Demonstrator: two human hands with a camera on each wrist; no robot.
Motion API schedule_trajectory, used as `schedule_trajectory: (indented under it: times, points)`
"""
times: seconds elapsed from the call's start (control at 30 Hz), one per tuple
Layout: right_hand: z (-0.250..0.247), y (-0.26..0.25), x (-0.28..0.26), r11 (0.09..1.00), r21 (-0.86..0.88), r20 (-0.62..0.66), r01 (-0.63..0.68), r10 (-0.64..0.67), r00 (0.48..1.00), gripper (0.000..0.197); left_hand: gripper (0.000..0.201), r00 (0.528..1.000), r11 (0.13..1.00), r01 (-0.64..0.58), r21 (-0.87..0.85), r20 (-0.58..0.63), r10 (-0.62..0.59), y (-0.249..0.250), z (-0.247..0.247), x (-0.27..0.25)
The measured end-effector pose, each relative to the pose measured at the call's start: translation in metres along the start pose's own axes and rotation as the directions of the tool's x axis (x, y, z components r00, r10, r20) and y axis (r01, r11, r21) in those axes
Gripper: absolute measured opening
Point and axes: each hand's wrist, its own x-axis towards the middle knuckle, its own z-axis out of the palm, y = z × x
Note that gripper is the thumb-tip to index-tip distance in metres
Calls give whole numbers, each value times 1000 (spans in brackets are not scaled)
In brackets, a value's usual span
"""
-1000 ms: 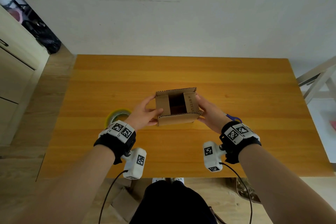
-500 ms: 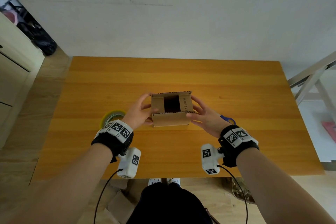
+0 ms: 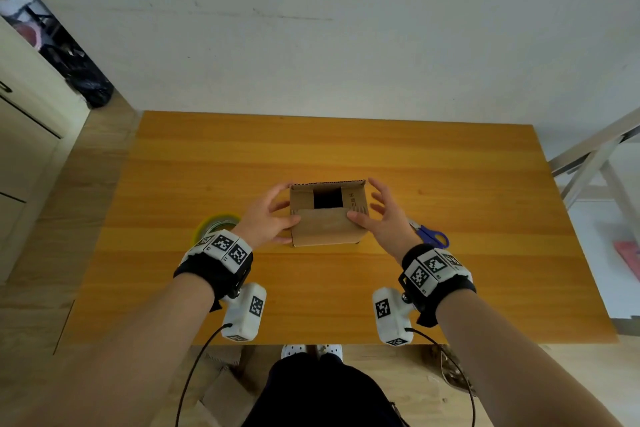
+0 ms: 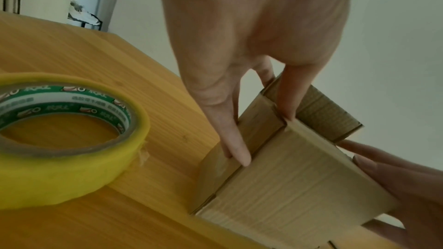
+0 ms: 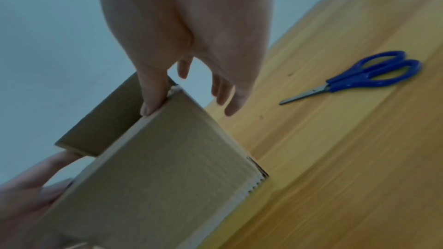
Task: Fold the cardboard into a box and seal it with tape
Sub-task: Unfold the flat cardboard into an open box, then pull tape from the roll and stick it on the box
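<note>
A small brown cardboard box (image 3: pixel 327 230) (image 4: pixel 287 173) (image 5: pixel 163 168) stands on the wooden table (image 3: pixel 311 149), its top towards me. Its two side flaps lie inward and the near flap is folded over them; a dark square gap shows at the far side. My left hand (image 3: pixel 285 211) (image 4: pixel 261 130) touches the box's left side with straight fingers, thumb at the near flap's edge. Only the thumb of my right hand (image 3: pixel 362 199) (image 5: pixel 189 110) presses the near flap's right corner; its other fingers are spread clear of the box.
A yellow roll of tape (image 3: pixel 216 224) (image 4: pixel 59 139) lies flat just left of my left wrist. Blue-handled scissors (image 3: pixel 431 236) (image 5: pixel 359 77) lie to the right of my right hand. White cabinets stand left of the table, a metal frame to its right.
The near flap has come down over the side flaps, narrowing the open gap. The fingers of my right hand have lifted off the box's right side, leaving only the thumb on it.
</note>
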Motion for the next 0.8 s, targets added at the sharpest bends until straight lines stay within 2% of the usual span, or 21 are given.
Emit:
schedule_trajectory:
  times: [0.1, 0.17, 0.23, 0.3, 0.37, 0.43, 0.5, 0.6, 0.7, 0.8]
  points:
    - [2, -9, -4, 974, -194, -28, 121, -128, 991, 79, 63, 999, 999, -47, -2, -11, 47, -1, 0, 3]
    - [5, -16, -7, 910, -356, -7, 214, -232, 973, 76, 60, 998, 998, -64, -16, -9, 63, -1, 0, 3]
    - [9, -22, -11, 780, -541, 38, 315, -352, 935, 74, 59, 997, 997, -75, -23, -7, 75, -1, 0, 3]
    - [13, -24, -14, 622, -662, 137, 418, -449, 883, 71, 57, 996, 996, -85, -25, -8, 85, -2, 0, 4]
    - [17, -24, -18, 491, -720, 248, 491, -479, 842, 67, 55, 995, 995, -95, -8, -1, 95, -3, 0, 5]
    - [21, -20, -20, 413, -748, 292, 520, -499, 816, 62, 51, 994, 993, -114, 22, 3, 114, -3, -1, 4]
    - [25, -17, -21, 414, -743, 302, 526, -494, 815, 56, 43, 990, 988, -143, 55, 4, 143, -4, -2, 3]
    - [30, -10, -22, 440, -722, 330, 534, -460, 825, 60, 40, 985, 978, -172, 122, -11, 174, -7, -6, 2]
    - [31, -6, -20, 444, -721, 317, 533, -473, 822, 59, 56, 993, 988, -110, 110, -34, 114, -16, -19, 0]
    - [32, -4, -19, 448, -719, 320, 531, -465, 825, 56, 56, 996, 966, -39, 254, -66, 57, -32, -41, -2]
